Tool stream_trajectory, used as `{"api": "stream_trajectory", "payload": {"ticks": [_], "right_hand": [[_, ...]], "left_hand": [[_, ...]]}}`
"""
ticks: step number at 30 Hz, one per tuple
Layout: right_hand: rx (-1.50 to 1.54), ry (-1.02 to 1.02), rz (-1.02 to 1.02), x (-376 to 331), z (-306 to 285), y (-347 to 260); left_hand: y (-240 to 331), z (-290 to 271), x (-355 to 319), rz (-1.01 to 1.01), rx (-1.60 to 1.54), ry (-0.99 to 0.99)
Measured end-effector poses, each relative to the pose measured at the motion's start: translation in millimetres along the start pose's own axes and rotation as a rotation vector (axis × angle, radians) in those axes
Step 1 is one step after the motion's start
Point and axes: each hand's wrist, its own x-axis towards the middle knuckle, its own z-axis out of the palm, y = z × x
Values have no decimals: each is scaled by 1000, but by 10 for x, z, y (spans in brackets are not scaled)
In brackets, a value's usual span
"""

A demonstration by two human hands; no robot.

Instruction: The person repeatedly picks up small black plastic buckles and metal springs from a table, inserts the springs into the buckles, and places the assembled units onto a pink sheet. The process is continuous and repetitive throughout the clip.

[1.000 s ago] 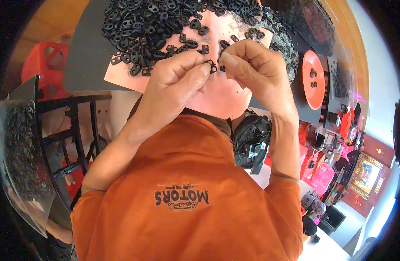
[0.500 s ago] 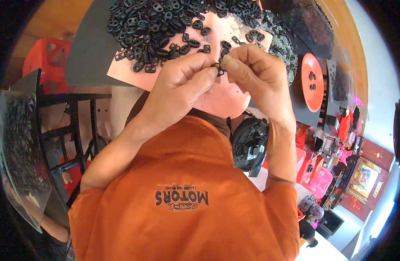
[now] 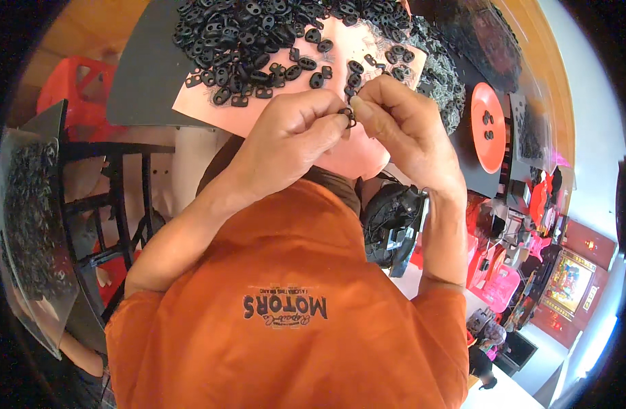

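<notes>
Between the thumb and forefinger of my left hand (image 3: pixel 286 140) is a small black cord lock part (image 3: pixel 349 117), mostly covered by the fingertips. My right hand (image 3: pixel 410 133) is closed in a pinch right beside it, thumb tip close to the part; whatever it grips is too small to make out. Both hands are over a pink sheet (image 3: pixel 200 105). A large heap of black two-hole cord lock pieces (image 3: pixel 238 34) covers its far side, with several loose ones lying nearer my fingers. To the right of the heap is a pile of small silvery springs (image 3: pixel 444 85).
An orange-red oval plate (image 3: pixel 488 150) with a few black pieces stands on the dark table (image 3: pixel 139 88) at the right. Clear bags of black parts (image 3: pixel 480 48) lie beyond. A red plastic stool (image 3: pixel 78 88) and a black metal frame (image 3: pixel 115 204) are at the left.
My hands stay together, with the fingertips slightly lower and the left hand shifted a little to the right. More of the small black part shows at the left fingertips.
</notes>
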Motion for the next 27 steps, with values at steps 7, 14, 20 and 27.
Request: {"api": "stream_trajectory", "payload": {"ticks": [7,14,20,27], "right_hand": [[-76,-70,1,-36,-31,-10],[107,-48,105,-133,-111,-68],[104,-49,62,-126,-83,1],[-50,-24,-33,-157,-72,13]], "left_hand": [[-44,31,-4,-61,-53,-52],[98,62,-4,-94,-73,-26],[75,41,-6,-85,-65,-64],[21,54,2,-95,-4,-183]]}}
